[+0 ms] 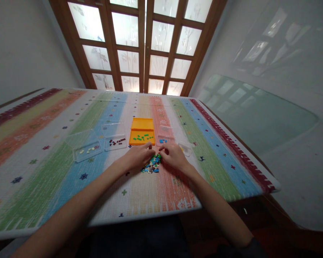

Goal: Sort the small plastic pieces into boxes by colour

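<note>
Head view: we seem to be sorting small pieces [153, 165] just below frame centre.
Left hand [140, 156] and right hand [174, 156]: fingers [163, 147] curled, any hold indiscernible; next likely calls for placing by colour.

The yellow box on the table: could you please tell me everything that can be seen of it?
The yellow box looks like opaque plastic. Its shallow tray meets a similar-sized lid along the far edge. It lies open on the striped tablecloth, lid folded back. Small green pieces lie scattered inside. The left hand is at its near side; whether they touch is unclear.
</note>
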The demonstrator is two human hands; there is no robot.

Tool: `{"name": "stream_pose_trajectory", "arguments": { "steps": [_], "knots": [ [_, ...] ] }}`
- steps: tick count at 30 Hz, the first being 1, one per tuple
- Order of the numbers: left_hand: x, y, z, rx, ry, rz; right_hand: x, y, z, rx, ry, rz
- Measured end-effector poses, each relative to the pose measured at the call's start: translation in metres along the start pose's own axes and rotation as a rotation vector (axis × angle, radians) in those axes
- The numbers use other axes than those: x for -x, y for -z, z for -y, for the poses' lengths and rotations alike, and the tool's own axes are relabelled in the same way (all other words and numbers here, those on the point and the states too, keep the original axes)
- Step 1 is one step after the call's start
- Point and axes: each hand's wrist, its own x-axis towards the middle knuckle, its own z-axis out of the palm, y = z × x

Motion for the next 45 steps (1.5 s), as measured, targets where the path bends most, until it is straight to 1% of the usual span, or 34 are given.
{"name": "stream_pose_trajectory", "arguments": {
  "steps": [4, 8, 11, 17, 20, 24, 30, 34, 37, 41, 43, 45],
  "knots": [
    [-0.005, 0.004, -0.001, 0.017, 0.028, 0.053, 0.001, 0.001, -0.001, -0.001, 0.006, -0.022],
    [-0.008, 0.011, 0.005, 0.030, 0.067, 0.082, 0.002, 0.000, -0.001, 0.004, 0.016, -0.035],
    [-0.012, 0.018, 0.017, 0.062, 0.127, 0.035, 0.002, 0.000, -0.001, 0.001, 0.018, -0.036],
    [-0.024, 0.030, 0.048, 0.189, 0.234, -0.118, 0.002, -0.002, 0.002, 0.027, 0.010, -0.020],
    [-0.033, 0.028, 0.057, 0.182, 0.263, -0.145, 0.003, -0.002, 0.003, 0.035, 0.002, -0.025],
    [-0.045, 0.021, 0.061, 0.098, 0.314, -0.106, 0.004, 0.002, 0.002, 0.047, -0.005, -0.023],
    [-0.057, 0.014, 0.061, 0.049, 0.300, -0.099, 0.006, 0.004, 0.004, 0.090, -0.008, -0.012],
    [-0.052, 0.015, 0.063, 0.023, 0.295, -0.104, 0.006, 0.005, 0.004, 0.099, -0.008, -0.009],
    [-0.038, 0.019, 0.067, 0.012, 0.289, -0.129, 0.007, 0.006, 0.003, 0.105, -0.009, -0.001],
    [-0.019, 0.023, 0.072, 0.027, 0.230, -0.176, 0.007, 0.007, 0.002, 0.126, -0.006, 0.036],
    [-0.016, 0.023, 0.072, 0.033, 0.208, -0.157, 0.007, 0.007, 0.003, 0.132, -0.011, 0.057],
    [-0.019, 0.021, 0.069, 0.015, 0.218, -0.111, 0.006, 0.008, 0.003, 0.133, -0.023, 0.069]
  ]
}}
